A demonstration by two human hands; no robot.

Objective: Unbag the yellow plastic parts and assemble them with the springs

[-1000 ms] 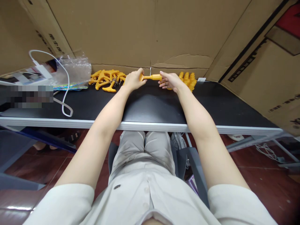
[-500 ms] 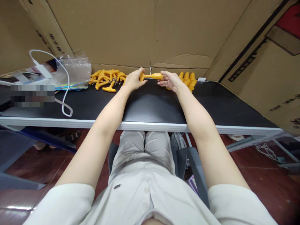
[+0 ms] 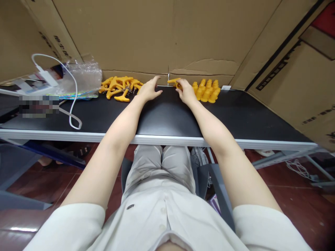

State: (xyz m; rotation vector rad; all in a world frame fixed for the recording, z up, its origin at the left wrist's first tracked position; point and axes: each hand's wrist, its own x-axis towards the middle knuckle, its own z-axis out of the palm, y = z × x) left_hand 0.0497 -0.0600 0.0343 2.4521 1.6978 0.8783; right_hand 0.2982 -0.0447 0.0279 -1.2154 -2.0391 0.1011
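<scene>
My left hand (image 3: 149,89) is open over the table, with thumb and fingers apart and nothing between them. Between the fingers of my right hand (image 3: 186,92) is a yellow T-handled piece (image 3: 173,81). Its crossbar sticks out to the left, and the rest is hidden by the hand. Left of my left hand lies a loose pile of yellow T-handled pieces (image 3: 121,99), with thin dark metal spirals or chains among them. Just right of my right hand, several yellow ribbed pieces (image 3: 208,91) stand in close rows.
The black tabletop (image 3: 167,118) has a pale metal front edge. Behind it rises a cardboard wall (image 3: 172,42), with another at the right. A clear plastic bag (image 3: 83,76) and a white cable (image 3: 75,90) lie on the left. A small white tag (image 3: 225,88) sits at the back.
My left hand has let go of the yellow T-handled piece. My right hand has shifted left and holds it, now turned so its crossbar points left. More of the standing yellow pieces shows.
</scene>
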